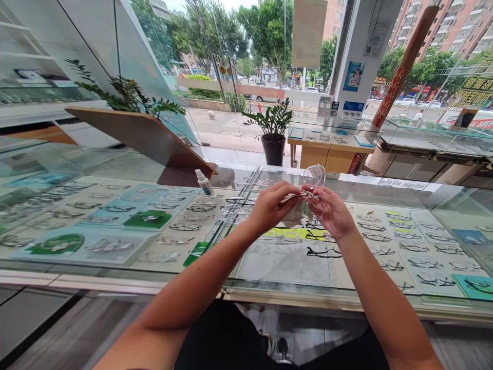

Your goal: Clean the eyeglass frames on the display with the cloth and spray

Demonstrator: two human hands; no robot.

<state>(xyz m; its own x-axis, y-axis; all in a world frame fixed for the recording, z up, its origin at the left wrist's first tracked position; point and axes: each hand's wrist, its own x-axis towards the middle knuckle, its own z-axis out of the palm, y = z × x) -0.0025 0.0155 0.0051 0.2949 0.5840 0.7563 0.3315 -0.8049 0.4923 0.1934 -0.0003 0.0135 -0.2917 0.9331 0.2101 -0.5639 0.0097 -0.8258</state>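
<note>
A pair of clear-framed glasses (314, 177) is held up over the glass display counter (115, 267). My left hand (271, 205) is closed, its fingers pinched on one thin temple of the glasses. My right hand (331, 211) is also closed, gripping the frame just under the lens from the right side. The two hands nearly touch at the fingertips. Something pale and see-through, perhaps a cloth, hangs below them; I cannot make it out.
A small spray bottle (203, 182) stands on the counter to the left of my hands. Several eyeglass frames lie on trays under the glass. A slanted wooden board (146, 136), a potted plant (272, 128) and another display counter (331, 144) stand beyond.
</note>
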